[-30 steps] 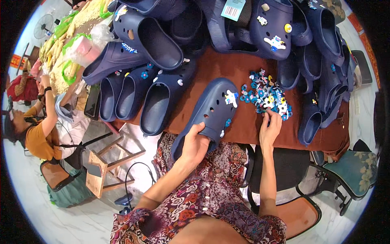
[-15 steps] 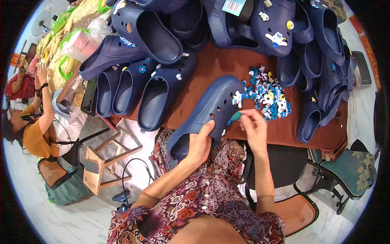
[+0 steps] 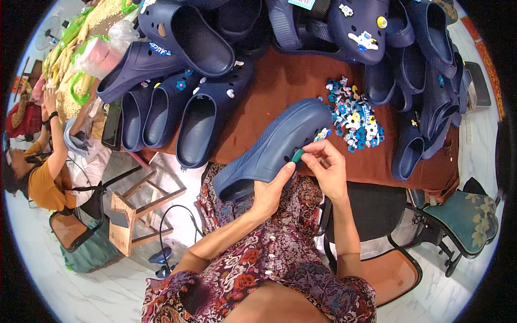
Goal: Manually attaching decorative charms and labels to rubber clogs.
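Note:
A navy clog [image 3: 272, 145] is held up at the table's near edge, tilted with its toe toward the upper right. My left hand [image 3: 271, 192] is closed around its side near the opening, thumb on top; the other fingers are hidden beneath. Pinched between thumb and fingers of my right hand [image 3: 327, 168] is a small green piece [image 3: 297, 155], up against the clog's holed upper; its exact kind is unclear. A white cartoon charm [image 3: 323, 134] sits on the upper near the toe. Just beyond lies a pile of loose blue, white and yellow shoe charms [image 3: 355, 118].
More navy clogs [image 3: 199, 126] line the brown-covered table [image 3: 288, 81] at left, with others [image 3: 409, 156] stacked at back and right. At far left a person [image 3: 51, 177] works beside corn cobs [image 3: 67, 59]. A wooden stool [image 3: 124, 223] and chairs [image 3: 458, 223] stand around.
The clog has rolled over, showing more of its side and sole edge. My right hand has moved left and down, bringing the green piece against the holes. The view has shifted slightly.

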The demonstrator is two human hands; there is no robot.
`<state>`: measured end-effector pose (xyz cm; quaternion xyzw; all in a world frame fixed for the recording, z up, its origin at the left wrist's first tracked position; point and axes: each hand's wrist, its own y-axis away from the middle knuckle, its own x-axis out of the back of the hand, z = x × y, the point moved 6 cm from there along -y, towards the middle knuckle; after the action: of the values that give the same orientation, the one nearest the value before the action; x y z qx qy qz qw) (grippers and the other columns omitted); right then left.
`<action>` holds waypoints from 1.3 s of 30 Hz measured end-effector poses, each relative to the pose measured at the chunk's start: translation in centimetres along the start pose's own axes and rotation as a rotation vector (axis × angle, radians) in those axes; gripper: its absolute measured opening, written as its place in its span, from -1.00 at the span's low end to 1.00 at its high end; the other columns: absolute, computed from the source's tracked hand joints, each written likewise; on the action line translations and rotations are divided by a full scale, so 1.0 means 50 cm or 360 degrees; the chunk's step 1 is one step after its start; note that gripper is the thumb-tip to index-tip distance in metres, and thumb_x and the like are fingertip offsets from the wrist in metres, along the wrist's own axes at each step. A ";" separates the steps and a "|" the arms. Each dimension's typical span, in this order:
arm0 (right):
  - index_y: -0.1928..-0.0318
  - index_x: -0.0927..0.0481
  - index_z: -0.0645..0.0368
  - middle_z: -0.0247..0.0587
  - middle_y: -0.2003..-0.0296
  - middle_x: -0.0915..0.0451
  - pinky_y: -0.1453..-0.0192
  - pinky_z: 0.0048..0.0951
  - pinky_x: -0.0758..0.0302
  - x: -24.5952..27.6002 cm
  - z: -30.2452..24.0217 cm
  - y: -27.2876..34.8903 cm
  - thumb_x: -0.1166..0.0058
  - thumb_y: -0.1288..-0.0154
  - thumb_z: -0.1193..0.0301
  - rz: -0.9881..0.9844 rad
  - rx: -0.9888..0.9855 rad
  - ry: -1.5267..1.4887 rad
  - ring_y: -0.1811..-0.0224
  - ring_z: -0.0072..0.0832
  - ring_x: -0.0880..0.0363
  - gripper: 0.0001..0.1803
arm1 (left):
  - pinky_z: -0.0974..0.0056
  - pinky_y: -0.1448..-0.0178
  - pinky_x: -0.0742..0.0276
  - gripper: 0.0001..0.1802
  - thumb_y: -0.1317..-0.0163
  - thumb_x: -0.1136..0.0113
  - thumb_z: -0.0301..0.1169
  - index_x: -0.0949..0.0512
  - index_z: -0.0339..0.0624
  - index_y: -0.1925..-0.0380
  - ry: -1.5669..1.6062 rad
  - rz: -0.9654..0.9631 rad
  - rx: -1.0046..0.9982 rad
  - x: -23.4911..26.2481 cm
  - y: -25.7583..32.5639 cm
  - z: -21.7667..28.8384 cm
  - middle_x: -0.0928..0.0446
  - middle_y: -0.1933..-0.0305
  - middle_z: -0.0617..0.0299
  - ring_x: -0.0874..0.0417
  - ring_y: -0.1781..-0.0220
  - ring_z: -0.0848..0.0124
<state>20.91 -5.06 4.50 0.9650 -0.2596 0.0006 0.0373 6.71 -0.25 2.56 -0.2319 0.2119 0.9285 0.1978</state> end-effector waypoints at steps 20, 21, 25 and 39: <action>0.23 -0.62 0.25 -0.38 0.35 -0.58 0.28 -0.63 -0.42 0.013 -0.001 0.012 -0.25 -0.19 0.54 0.0029 0.0025 0.0008 0.36 -0.71 -0.48 -0.86 | 0.39 0.11 -0.50 -0.76 -0.24 -0.26 -0.47 -0.56 -0.34 0.12 -0.0479 0.0049 -0.0246 -0.005 0.011 0.026 -0.57 0.22 0.27 -0.55 0.21 0.51; 0.23 -0.62 0.25 -0.38 0.35 -0.58 0.28 -0.63 -0.42 0.015 -0.001 0.013 -0.25 -0.19 0.54 0.0030 0.0024 0.0008 0.36 -0.71 -0.48 -0.86 | 0.39 0.11 -0.50 -0.76 -0.24 -0.27 -0.47 -0.56 -0.34 0.12 -0.0497 0.0047 -0.0224 -0.005 0.010 0.025 -0.57 0.22 0.27 -0.55 0.21 0.51; 0.22 -0.64 0.25 -0.34 0.34 -0.57 0.24 -0.61 -0.44 0.016 -0.037 0.012 -0.27 -0.15 0.56 0.0023 0.0216 0.0215 0.33 -0.64 -0.52 -0.84 | 0.38 0.09 -0.51 -0.75 -0.24 -0.26 -0.47 -0.56 -0.35 0.11 -0.0570 0.0087 -0.0244 -0.003 0.008 0.018 -0.58 0.20 0.25 -0.56 0.19 0.50; 0.24 -0.65 0.29 -0.27 0.33 -0.55 0.22 -0.57 -0.47 0.010 -0.043 0.019 -0.24 -0.14 0.63 0.0039 0.0382 0.0365 0.30 -0.57 -0.53 -0.85 | 0.33 0.01 -0.52 -0.74 -0.22 -0.27 -0.49 -0.56 -0.36 0.10 -0.0650 0.0014 -0.0276 -0.004 0.011 0.013 -0.60 0.15 0.19 -0.59 0.13 0.45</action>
<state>20.91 -5.97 6.71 0.9529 -0.2633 0.1422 -0.0490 6.38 -0.42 3.33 -0.0543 0.0877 0.9718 0.2119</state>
